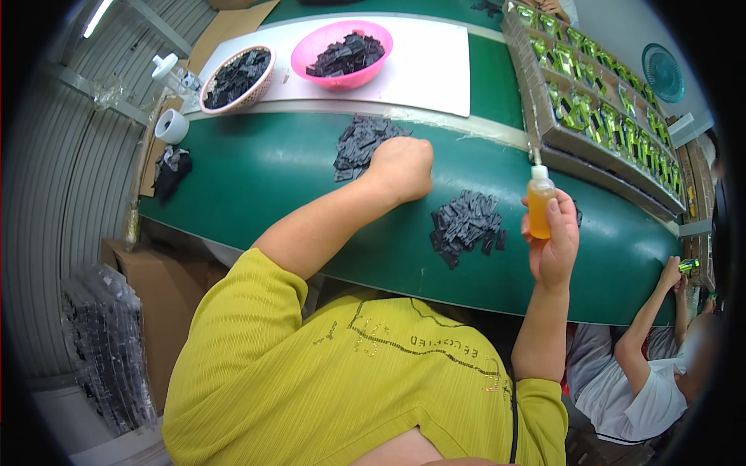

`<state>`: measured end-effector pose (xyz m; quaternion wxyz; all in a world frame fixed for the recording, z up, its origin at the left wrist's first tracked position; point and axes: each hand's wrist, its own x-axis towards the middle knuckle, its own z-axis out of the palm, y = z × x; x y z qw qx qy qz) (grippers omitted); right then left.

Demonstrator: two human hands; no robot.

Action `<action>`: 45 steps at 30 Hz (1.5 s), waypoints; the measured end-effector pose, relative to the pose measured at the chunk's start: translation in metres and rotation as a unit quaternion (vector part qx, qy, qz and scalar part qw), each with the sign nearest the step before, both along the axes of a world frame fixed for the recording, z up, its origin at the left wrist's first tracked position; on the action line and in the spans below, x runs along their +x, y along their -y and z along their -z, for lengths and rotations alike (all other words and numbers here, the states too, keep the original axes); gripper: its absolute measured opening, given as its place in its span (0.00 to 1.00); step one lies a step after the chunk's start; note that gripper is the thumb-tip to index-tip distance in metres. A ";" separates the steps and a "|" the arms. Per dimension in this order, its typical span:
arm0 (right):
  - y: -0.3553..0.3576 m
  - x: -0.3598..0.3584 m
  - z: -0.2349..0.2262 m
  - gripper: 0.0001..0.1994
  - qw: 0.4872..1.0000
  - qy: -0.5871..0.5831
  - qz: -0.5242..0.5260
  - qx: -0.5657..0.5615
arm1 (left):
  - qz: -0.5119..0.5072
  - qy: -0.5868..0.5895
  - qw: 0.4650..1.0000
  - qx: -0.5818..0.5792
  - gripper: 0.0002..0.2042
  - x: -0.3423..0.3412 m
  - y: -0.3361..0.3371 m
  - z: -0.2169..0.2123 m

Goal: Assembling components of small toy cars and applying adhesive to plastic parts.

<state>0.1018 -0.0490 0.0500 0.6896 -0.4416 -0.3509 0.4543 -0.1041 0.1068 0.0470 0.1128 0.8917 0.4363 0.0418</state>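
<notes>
My right hand [561, 241] is wrapped round a small squeeze bottle [538, 211] of amber liquid. The bottle stands upright with its white nozzle pointing up, above the green table. My left hand [404, 167] is closed, knuckles up, at the right edge of a pile of small flat black pieces [357, 144]. Its fingertips are turned away, so what they hold, if anything, is hidden. Between my two hands, nearer to me, lies a second heap of black pieces [466, 224]. A few more dark pieces show partly behind my right hand.
Across the table, a pink bowl [342, 81] and a pale basket [247, 99] of black pieces stand on a white board [435, 70]. A divided cardboard box [606, 159] holds bright green items. A tape roll [171, 126] sits at left. At right, a co-worker [645, 380] handles a green item.
</notes>
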 end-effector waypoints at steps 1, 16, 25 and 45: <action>-0.007 0.002 -0.003 0.18 1.000 -0.021 -0.010 -0.006 | 0.001 0.004 1.000 0.007 0.06 0.000 -0.001 -0.001; -0.052 0.030 0.034 0.19 0.978 -0.189 -0.017 0.083 | -0.035 0.425 0.723 -0.543 0.14 0.031 -0.010 0.031; -0.054 0.012 0.031 0.18 0.974 -0.222 0.037 0.030 | -0.055 0.431 0.684 -0.587 0.10 0.034 -0.009 0.042; -0.052 0.006 0.043 0.17 0.994 -0.071 0.068 0.056 | -0.042 0.403 0.716 -0.568 0.13 0.034 -0.008 0.039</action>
